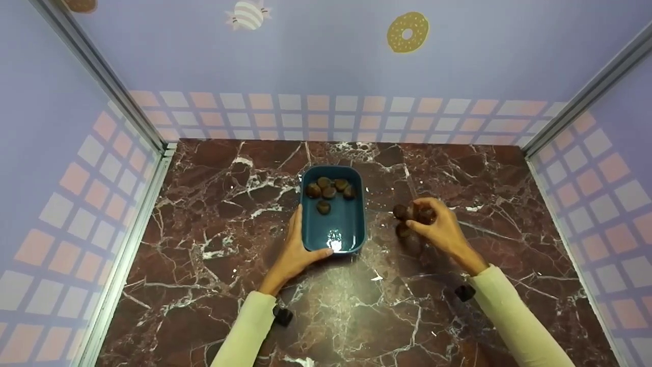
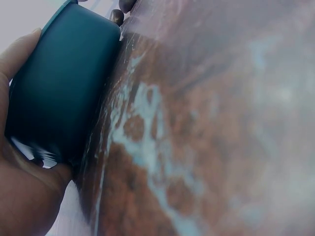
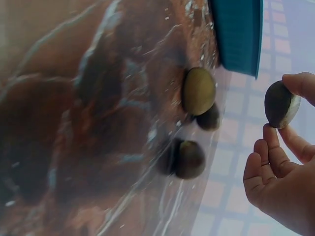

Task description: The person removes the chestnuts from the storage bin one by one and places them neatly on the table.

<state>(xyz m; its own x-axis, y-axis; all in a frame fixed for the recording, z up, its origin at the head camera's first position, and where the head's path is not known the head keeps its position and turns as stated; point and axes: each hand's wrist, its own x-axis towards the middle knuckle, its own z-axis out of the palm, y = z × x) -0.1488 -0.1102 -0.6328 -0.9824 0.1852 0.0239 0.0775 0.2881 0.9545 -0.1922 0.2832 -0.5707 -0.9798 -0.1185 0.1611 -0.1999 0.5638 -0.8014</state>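
Observation:
A teal rectangular dish (image 1: 328, 232) stands on the marble-patterned surface, with several brown chestnuts (image 1: 329, 192) gathered towards its far end. My left hand (image 1: 295, 252) grips the dish's near left corner, fingers along the left side and thumb across the near edge. To the right of the dish, my right hand (image 1: 444, 232) pinches one dark chestnut (image 3: 281, 104) between thumb and fingertips, raised off the surface. Below and around that hand lie loose chestnuts, including a paler one (image 3: 199, 92) and a dark one (image 3: 191, 160) in the right wrist view. The hand partly hides this group in the head view.
Purple panels with a checked band, such as the back wall (image 1: 326, 66), enclose the surface at the back, left and right. Glossy brown marble tabletop (image 1: 229, 275) surrounds the dish. Dark wrist cameras are worn near both pale sleeves (image 1: 514, 311).

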